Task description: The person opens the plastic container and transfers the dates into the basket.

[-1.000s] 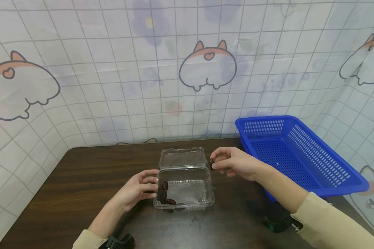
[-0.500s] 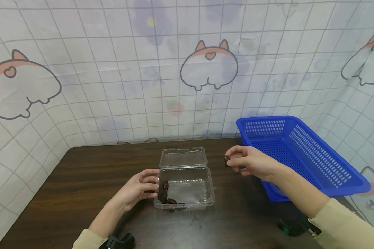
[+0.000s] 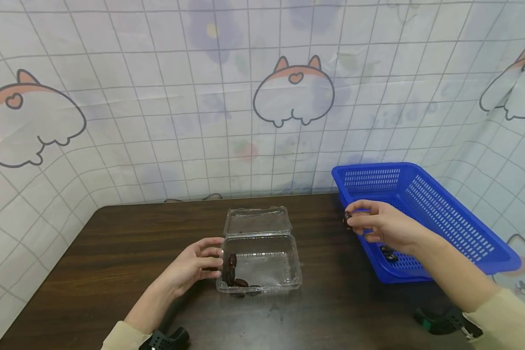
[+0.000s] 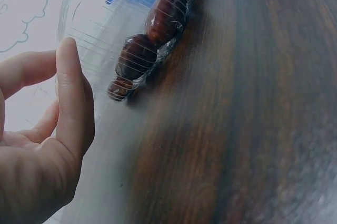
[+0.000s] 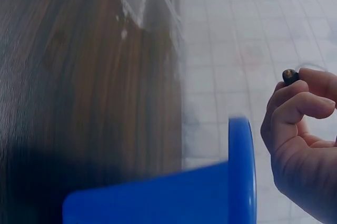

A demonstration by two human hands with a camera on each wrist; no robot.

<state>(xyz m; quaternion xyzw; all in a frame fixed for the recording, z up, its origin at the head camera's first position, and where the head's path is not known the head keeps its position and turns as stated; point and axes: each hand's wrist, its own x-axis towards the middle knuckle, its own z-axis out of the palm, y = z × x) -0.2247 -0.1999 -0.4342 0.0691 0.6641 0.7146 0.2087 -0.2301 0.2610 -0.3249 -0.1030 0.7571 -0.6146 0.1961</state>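
My right hand (image 3: 387,224) pinches a dark brown date (image 3: 347,220) between thumb and fingertips, above the near-left rim of the blue plastic basket (image 3: 472,221). The date's end (image 5: 289,76) pokes out past the fingers in the right wrist view. My left hand (image 3: 197,262) rests its loosely extended fingers against the left side of the clear plastic clamshell box (image 3: 267,267), whose lid (image 3: 258,222) is tipped back. Several dates (image 3: 231,270) lie along the box's left and front edges. Through the wall in the left wrist view, dates (image 4: 166,18) show glossy red-brown.
Dark objects, apparently dates (image 3: 389,253), lie inside the basket, partly behind my right forearm. A dark wooden table (image 3: 127,253) bears both containers. A patterned cloth wall (image 3: 157,121) stands right behind it. A cable (image 3: 211,196) shows at the table's back edge.
My right hand has moved right with the date, from beside the box to over the basket's edge. Dark pieces in the basket have come into view. My left hand stays put.
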